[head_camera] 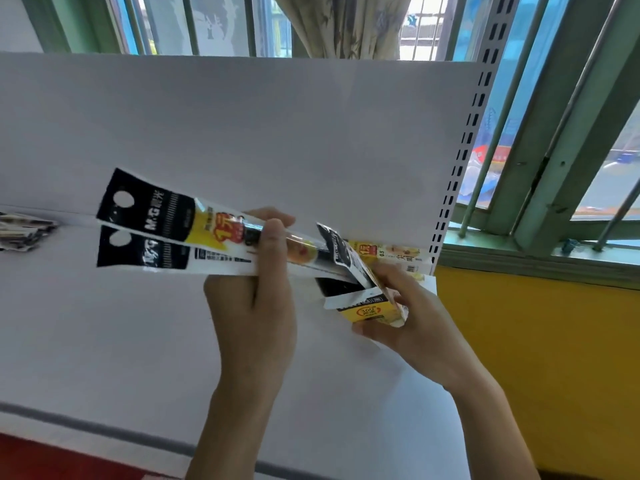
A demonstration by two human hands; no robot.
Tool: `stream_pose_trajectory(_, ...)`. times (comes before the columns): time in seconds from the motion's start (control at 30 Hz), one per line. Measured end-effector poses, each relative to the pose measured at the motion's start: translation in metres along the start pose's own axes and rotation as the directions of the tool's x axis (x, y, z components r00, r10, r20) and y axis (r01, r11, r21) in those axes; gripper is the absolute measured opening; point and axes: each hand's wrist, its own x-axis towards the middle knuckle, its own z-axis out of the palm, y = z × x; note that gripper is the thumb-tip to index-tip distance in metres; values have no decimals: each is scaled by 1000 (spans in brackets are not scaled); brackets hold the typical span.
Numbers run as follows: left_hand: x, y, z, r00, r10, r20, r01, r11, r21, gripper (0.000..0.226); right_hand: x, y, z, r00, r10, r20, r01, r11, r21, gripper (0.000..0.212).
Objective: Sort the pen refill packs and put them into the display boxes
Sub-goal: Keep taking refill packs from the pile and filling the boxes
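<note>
- Two forearms rose from the bottom edge, above a white shelf (104, 341) with a grey front lip.
- Your left grip (256, 289) was curled round two pen refill packs (156, 230), thumb on top and fingers beneath, pinching them near their middle.
- The packs lay almost level in the air above the shelf. Their black hang-tab ends fanned apart to the left and their other ends met the open mouth of a yellow display box (367, 306).
- Your right grip (408, 317) was wrapped round that box from below and behind, holding it tilted just off the shelf. I could not tell how far in the packs sat.
- Just behind it, a second yellow box (391, 252) lay on its side against the back panel (242, 133).
- At the far left, a loose pile of packs (24, 230) rested on the shelf.
- Beyond the panel stood a perforated upright (464, 150), a curtain (346, 26) and a barred green window (571, 133).
</note>
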Motion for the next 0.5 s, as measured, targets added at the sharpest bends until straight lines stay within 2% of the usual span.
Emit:
stream_pose_trajectory(0.17, -2, 1, -4, 999, -18, -34, 21, 997, 74, 11, -2, -5, 0, 1000, -9, -18, 9, 1000, -11, 64)
stream_pose_trajectory(0.3, -1, 6, -10, 997, 54, -53, -43, 982, 183, 8, -2, -9, 4, 999, -44, -11, 43, 996, -73, 64)
stream_pose_trajectory(0.5, -2, -7, -8, 991, -130, -21, 131, 975, 179, 3, 0, -12, 6, 1000, -27, -9, 25, 987, -161, 65)
